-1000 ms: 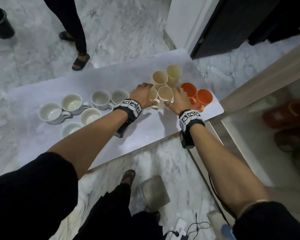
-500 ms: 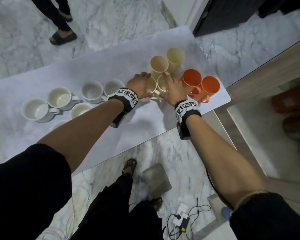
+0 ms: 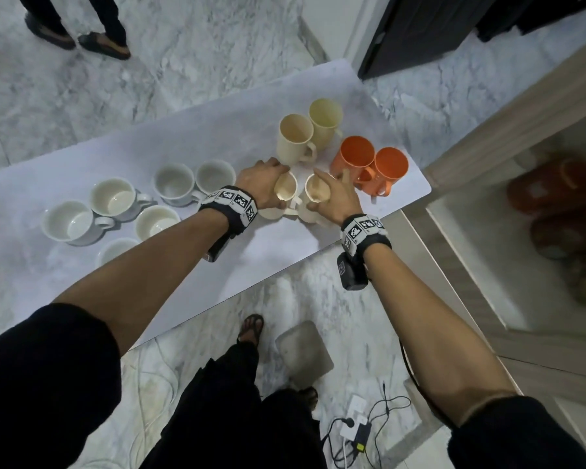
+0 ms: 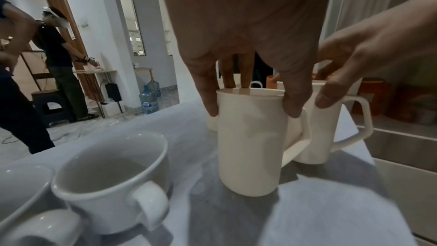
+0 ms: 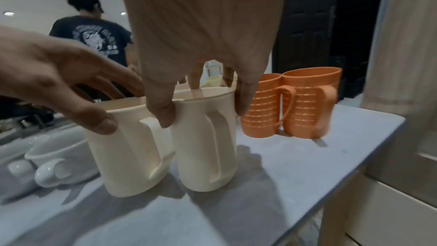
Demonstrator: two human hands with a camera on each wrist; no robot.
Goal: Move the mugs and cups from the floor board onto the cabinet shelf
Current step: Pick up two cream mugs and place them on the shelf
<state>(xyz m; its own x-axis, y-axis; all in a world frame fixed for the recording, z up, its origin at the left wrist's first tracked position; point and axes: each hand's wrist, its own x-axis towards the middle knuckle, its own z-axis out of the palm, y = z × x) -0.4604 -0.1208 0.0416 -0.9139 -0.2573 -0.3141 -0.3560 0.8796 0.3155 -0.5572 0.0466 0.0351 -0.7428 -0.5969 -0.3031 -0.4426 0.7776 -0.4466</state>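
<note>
Two tall cream mugs stand side by side on the white floor board [image 3: 285, 245]. My left hand [image 3: 271, 187] grips the left cream mug [image 3: 285, 191] from above, thumb and a finger outside and two fingers inside the rim [image 4: 250, 137]. In the same way my right hand [image 3: 325, 194] grips the right cream mug [image 3: 313, 192], which the right wrist view shows resting on the board [image 5: 205, 137]. Two orange ribbed mugs [image 3: 369, 160] stand just right of my right hand. The cabinet shelf [image 3: 481, 231] lies low to the right.
Two more cream mugs [image 3: 308, 130] stand behind my hands. Several white ceramic cups [image 3: 115, 204] cluster on the board's left half. Blurred orange items [image 3: 548, 194] sit inside the cabinet. A power strip with cables [image 3: 356, 421] lies on the marble floor near my feet. Another person's feet [image 3: 82, 42] are at the top left.
Both hands have settled their fingers on the rims of the two front cream mugs. Those mugs now sit a little nearer to me, apart from the rear cream pair.
</note>
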